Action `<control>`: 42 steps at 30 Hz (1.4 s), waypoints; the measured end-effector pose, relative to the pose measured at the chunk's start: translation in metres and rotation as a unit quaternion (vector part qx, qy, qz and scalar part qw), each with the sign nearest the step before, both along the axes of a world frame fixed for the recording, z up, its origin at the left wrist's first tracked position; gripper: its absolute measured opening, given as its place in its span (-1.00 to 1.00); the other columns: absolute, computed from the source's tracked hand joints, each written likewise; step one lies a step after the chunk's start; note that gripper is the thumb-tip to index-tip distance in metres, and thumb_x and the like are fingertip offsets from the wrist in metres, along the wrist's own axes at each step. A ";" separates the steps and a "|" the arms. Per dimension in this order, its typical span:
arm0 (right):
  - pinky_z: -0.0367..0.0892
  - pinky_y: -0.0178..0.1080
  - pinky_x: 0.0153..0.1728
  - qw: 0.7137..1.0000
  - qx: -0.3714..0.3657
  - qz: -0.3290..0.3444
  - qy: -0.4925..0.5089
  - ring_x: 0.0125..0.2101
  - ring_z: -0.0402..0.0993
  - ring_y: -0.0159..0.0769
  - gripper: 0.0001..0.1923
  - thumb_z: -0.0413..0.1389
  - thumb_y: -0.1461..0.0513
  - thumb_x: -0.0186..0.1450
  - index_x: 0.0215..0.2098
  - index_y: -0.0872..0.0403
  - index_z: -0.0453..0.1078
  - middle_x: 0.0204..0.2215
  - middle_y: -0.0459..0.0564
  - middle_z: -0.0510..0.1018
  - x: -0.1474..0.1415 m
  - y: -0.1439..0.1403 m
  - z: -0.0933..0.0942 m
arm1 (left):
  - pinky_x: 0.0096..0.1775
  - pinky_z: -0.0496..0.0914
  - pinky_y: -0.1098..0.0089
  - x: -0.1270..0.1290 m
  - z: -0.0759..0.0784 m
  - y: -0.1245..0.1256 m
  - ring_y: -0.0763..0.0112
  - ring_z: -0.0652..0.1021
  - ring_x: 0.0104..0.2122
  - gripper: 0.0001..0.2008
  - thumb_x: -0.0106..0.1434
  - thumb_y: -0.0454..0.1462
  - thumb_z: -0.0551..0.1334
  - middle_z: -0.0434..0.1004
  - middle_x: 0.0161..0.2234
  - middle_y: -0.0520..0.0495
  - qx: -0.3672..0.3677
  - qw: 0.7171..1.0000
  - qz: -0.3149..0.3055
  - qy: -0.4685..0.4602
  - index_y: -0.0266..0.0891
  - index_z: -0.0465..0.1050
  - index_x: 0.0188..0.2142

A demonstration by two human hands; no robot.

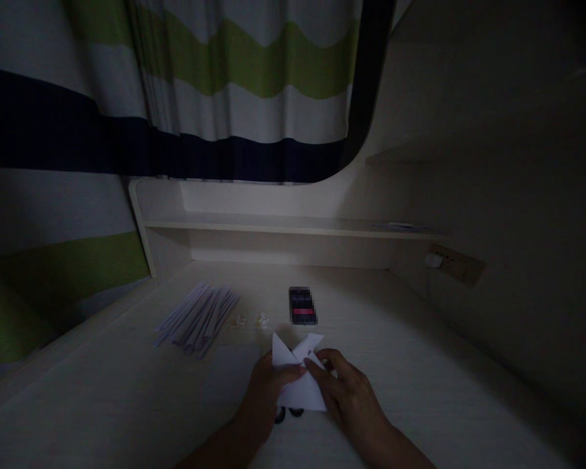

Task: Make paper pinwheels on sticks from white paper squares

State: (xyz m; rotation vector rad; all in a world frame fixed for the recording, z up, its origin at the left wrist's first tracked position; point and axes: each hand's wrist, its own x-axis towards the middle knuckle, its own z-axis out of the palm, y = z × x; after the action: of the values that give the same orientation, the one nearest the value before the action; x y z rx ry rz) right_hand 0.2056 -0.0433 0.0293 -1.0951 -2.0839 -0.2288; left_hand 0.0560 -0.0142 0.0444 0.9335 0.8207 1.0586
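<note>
A white sheet of paper (300,391), partly folded with pointed flaps at its top, is held between both hands above the desk. My left hand (268,384) grips its left side, the thumb lying across the front. On the right, my right hand (344,384) pinches the paper near the middle fold with thumb and fingers. Two small dark round objects (288,413) show just below the paper's lower edge; their kind is unclear. The fingers behind the paper are hidden.
A bundle of folded paper strips (200,319) lies at left, beside small pale pieces (251,320). A phone (303,306) lies beyond the hands. A flat pale sheet (232,372) rests left of them. Behind are a shelf (283,225), a curtain (254,85) and a wall socket (456,262).
</note>
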 end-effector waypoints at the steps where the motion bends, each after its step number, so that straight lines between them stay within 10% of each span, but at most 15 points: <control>1: 0.40 -0.19 -0.40 1.000 -0.001 -0.001 -0.002 -0.35 0.37 -0.26 -0.60 -0.10 0.38 0.20 -0.01 0.01 0.25 -0.19 0.13 0.35 0.000 0.000 0.000 | -0.47 0.30 0.40 0.000 0.000 0.000 0.32 0.49 -0.53 -0.79 -0.17 -0.36 0.27 0.50 -0.53 -0.08 0.000 1.000 0.001 0.001 -0.35 0.44 -0.43; 23: 0.32 -0.14 -0.26 0.991 -0.064 0.035 0.109 -0.23 0.33 -0.21 -0.56 -0.07 0.36 0.17 0.02 0.00 0.19 -0.19 0.09 0.35 -0.003 -0.005 0.007 | -0.50 0.30 0.42 -0.004 -0.006 0.005 0.34 0.48 -0.54 -0.77 -0.14 -0.34 0.28 0.49 -0.55 -0.07 0.019 0.998 0.031 0.055 -0.36 0.41 -0.41; 33: 0.15 -0.38 -0.62 0.789 -0.370 0.057 0.487 -0.61 0.29 -0.41 -0.74 0.15 0.09 0.03 -0.51 0.14 0.29 -0.62 -0.11 0.40 -0.012 0.014 -0.011 | -0.55 0.28 0.46 0.003 -0.008 -0.001 0.42 0.44 -0.59 -0.82 -0.14 -0.34 0.27 0.45 -0.61 -0.01 0.027 0.997 0.044 0.050 -0.33 0.36 -0.46; 42: 0.05 -0.40 -0.67 0.744 -0.370 0.052 0.554 -0.71 0.18 -0.49 -0.71 0.23 0.09 -0.11 -0.62 0.15 0.31 -0.73 -0.18 0.35 -0.014 0.016 -0.015 | -0.53 0.29 0.45 0.003 -0.015 0.001 0.43 0.45 -0.59 -0.81 -0.14 -0.34 0.28 0.44 -0.61 0.04 0.015 0.998 0.037 0.041 -0.30 0.34 -0.45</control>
State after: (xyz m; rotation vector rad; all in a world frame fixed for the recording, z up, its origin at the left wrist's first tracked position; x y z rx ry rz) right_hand 0.1917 -0.0276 0.0147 -1.0907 -1.0582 1.1506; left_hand 0.0591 -0.0135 0.0294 0.9835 0.9141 1.1052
